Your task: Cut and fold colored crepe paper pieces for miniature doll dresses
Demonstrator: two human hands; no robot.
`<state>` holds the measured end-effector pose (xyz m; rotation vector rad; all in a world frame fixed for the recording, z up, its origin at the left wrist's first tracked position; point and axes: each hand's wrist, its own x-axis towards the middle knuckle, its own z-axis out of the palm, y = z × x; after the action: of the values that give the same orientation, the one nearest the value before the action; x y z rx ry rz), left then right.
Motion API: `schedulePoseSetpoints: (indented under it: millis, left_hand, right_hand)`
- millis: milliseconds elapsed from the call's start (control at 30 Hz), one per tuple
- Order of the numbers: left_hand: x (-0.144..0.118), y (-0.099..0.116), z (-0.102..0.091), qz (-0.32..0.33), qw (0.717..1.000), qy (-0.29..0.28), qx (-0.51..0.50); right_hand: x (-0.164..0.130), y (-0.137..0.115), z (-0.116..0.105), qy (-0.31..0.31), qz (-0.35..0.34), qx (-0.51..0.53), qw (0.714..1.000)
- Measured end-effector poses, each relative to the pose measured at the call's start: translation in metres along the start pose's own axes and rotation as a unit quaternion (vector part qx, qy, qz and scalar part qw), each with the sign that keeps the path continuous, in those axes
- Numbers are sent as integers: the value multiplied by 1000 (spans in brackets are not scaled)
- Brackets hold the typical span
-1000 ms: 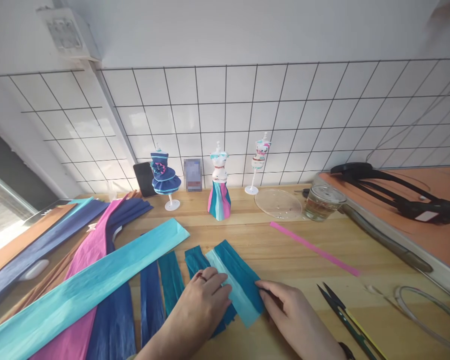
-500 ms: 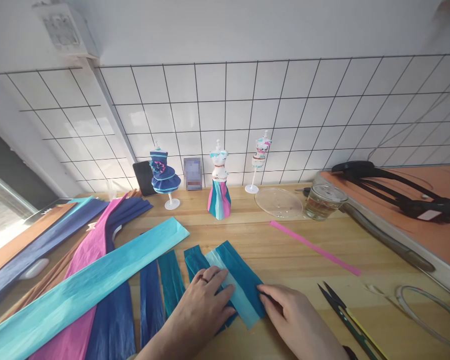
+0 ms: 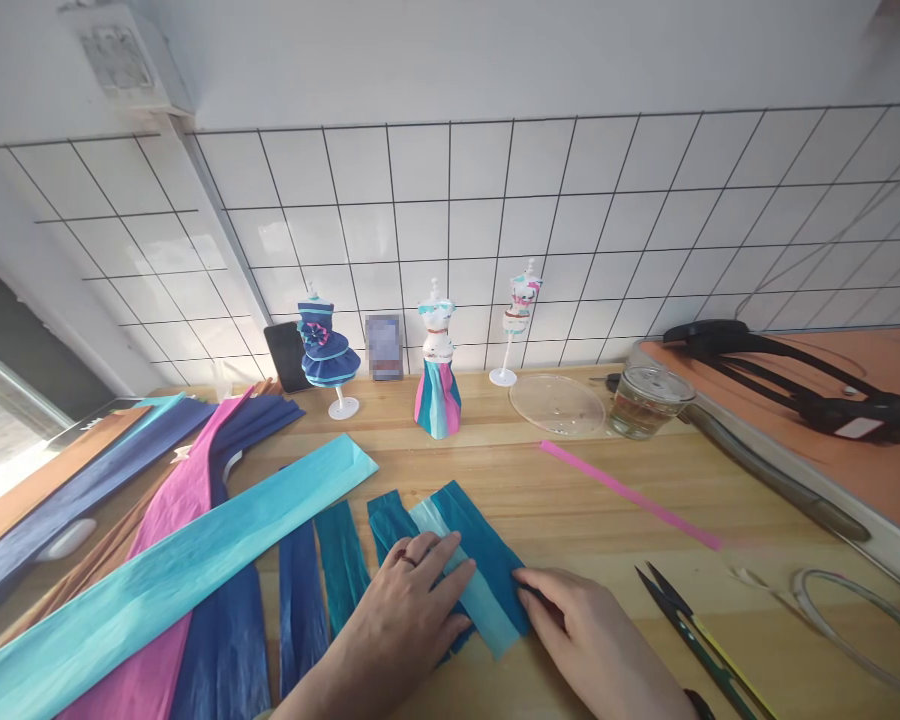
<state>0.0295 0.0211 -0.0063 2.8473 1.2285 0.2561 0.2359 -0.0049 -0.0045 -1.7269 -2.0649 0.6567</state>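
Observation:
A small pleated crepe-paper piece [image 3: 474,560], teal with a light-blue stripe, lies flat on the wooden table [image 3: 540,490]. My left hand [image 3: 405,615] presses down on its left part with fingers spread. At the piece's right edge, the fingertips of my right hand [image 3: 589,635] pinch or touch the paper. A teal strip [image 3: 343,560] and a dark blue strip [image 3: 300,600] lie just left of my left hand.
Long crepe strips in light blue [image 3: 165,580], pink [image 3: 184,500] and navy [image 3: 90,490] cover the left side. Three small dress mannequins [image 3: 437,375] stand at the wall. A glass cup [image 3: 645,402], clear dish [image 3: 556,405], pink strip [image 3: 630,495] and scissors [image 3: 690,635] lie right.
My left fingers have spread a little farther over the pleated piece. My right hand stays at its right edge. The view tilted slightly.

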Motion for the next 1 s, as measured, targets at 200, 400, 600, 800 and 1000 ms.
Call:
schedulePoseSetpoints:
  millis: [200, 400, 600, 800, 1000]
  left_hand:
    - [1, 2, -8, -6, 999, -39, -1]
    - [1, 3, -10, -8, 999, -48, -6]
    - [-1, 3, -10, -13, 998, -52, -16]
    - [-1, 2, -12, -3, 998, -67, -2]
    - [-2, 2, -11, -3, 997, -73, -7]
  right_hand:
    - [1, -2, 0, -4, 1, -7, 1000]
    - [1, 0, 0, 4, 2, -1, 1000]
    - [2, 0, 0, 6, 2, 3, 1000]
    - [1, 2, 0, 8, 7, 6, 1000]
    - [4, 5, -2, 13, 20, 25, 999]
